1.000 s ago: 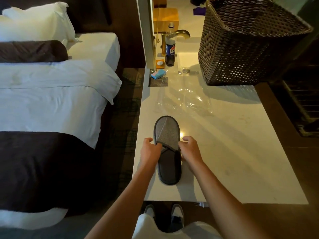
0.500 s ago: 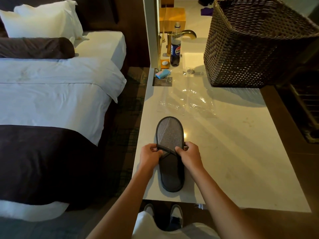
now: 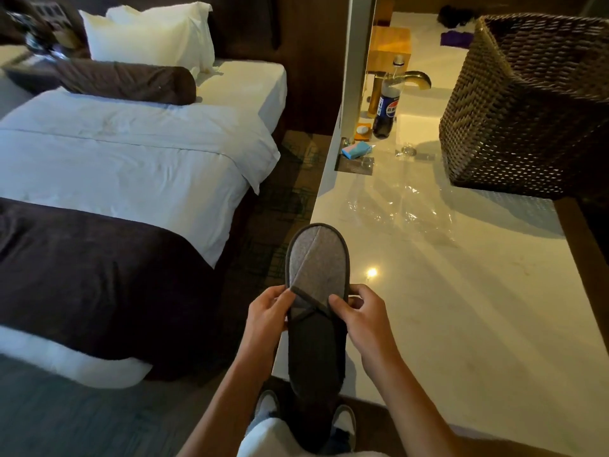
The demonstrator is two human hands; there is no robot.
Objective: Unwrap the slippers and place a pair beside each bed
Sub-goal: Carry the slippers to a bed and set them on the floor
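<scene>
Slippers (image 3: pixel 316 291): grey, stacked as one flat pair, held over near left edge of table (image 3: pixel 461 308), heel end past table edge. Left hand (image 3: pixel 268 311) pinched on left rim at strap; right hand (image 3: pixel 361 313) clamped on right rim. Clear plastic wrap (image 3: pixel 398 206) lies flat on table beyond. Wicker basket (image 3: pixel 527 103) at far right. Bed (image 3: pixel 131 166) to left.

We are holding grey slippers (image 3: pixel 317 311) stacked together, our left hand (image 3: pixel 268 313) and right hand (image 3: pixel 364 316) pinching either side at the strap. The heel is hanging past the near edge of the pale counter (image 3: pixel 461 308). Clear plastic wrap (image 3: pixel 400 206) is lying beyond, before a wicker basket (image 3: pixel 527 103). A bed (image 3: pixel 125 173) is standing to our left.
</scene>
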